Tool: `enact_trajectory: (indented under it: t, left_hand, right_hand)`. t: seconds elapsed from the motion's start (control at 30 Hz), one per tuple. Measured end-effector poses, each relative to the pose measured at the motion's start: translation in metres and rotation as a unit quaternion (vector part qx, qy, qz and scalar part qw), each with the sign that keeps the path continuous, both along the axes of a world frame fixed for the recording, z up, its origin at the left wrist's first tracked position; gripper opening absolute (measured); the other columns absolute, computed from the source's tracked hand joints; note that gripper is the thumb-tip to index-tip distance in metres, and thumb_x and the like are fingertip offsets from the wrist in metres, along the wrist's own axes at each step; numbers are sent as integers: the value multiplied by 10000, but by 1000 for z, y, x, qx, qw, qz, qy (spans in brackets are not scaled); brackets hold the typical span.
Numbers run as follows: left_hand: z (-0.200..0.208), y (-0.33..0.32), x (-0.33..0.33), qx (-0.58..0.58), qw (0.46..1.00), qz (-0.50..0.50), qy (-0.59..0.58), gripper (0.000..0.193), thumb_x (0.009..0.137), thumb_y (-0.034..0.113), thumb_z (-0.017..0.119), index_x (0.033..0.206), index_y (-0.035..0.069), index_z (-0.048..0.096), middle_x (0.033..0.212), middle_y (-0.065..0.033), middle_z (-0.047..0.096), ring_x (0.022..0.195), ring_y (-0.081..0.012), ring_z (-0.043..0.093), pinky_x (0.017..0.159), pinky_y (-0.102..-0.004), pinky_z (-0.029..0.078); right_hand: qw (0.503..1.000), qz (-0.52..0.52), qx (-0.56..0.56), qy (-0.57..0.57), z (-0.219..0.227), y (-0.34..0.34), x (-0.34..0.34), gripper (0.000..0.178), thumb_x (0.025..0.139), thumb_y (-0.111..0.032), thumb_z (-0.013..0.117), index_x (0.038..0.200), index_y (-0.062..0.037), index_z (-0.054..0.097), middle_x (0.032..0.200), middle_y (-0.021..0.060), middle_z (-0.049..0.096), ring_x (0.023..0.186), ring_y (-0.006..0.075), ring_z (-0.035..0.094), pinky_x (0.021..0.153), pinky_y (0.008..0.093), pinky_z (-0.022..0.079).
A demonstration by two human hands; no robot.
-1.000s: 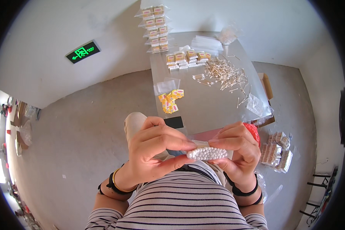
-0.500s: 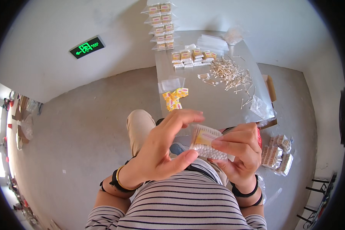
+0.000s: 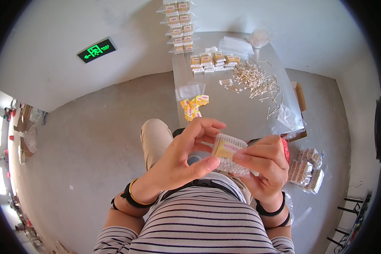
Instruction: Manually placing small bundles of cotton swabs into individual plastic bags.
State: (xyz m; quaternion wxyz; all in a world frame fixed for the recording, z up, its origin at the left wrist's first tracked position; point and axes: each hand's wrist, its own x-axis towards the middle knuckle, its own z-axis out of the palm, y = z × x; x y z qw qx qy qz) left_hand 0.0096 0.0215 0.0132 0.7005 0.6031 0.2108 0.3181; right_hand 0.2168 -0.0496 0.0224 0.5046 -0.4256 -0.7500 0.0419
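Observation:
In front of my waist is a small clear pack of cotton swabs [image 3: 235, 167] with a yellow label, tilted so its white tips face me. My right hand [image 3: 269, 163] pinches its right side, thumb across the front and fingers curled behind. On the left edge of the pack, my left hand [image 3: 186, 150] has its thumb at the lower corner and its fingers bent around the side; its index finger sticks out above. Exactly how firmly the left fingers press is partly hidden behind the pack.
The metal table [image 3: 241, 116] ahead holds loose cotton swabs [image 3: 256, 78], yellow label cards [image 3: 192, 106], clear bags [image 3: 190, 91] and finished packs [image 3: 211, 61]. A tall stack of bagged packs [image 3: 178, 29] stands at its back left. More packs [image 3: 307, 171] lie on the floor at right.
My left hand has closed in on the pack's left edge, its fingers bending around the side. The pack has tipped slightly; my right hand keeps its pinch.

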Motion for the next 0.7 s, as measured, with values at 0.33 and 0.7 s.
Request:
enact_trajectory:
  t: [0.33, 0.7]
  left_hand:
    - [-2, 1, -3, -23, 999, 15, 36, 840, 851, 543, 716, 1435, 42, 378, 1207, -136, 593, 1138, -242, 608, 1014, -378, 444]
    - [-1, -2, 0, 0, 999, 34, 28, 860, 863, 516, 727, 1468, 61, 318, 1220, -165, 579, 1149, -246, 592, 1020, -394, 438]
  right_hand:
    - [999, 23, -26, 22, 0, 1, 3, 355, 689, -140, 832, 1034, -102, 757, 972, 2, 687, 813, 192, 567, 713, 316, 444]
    - [997, 32, -47, 46, -2, 1, 2, 308, 724, -144, 839, 1017, -102, 755, 978, 8, 692, 829, 190, 576, 719, 316, 444]
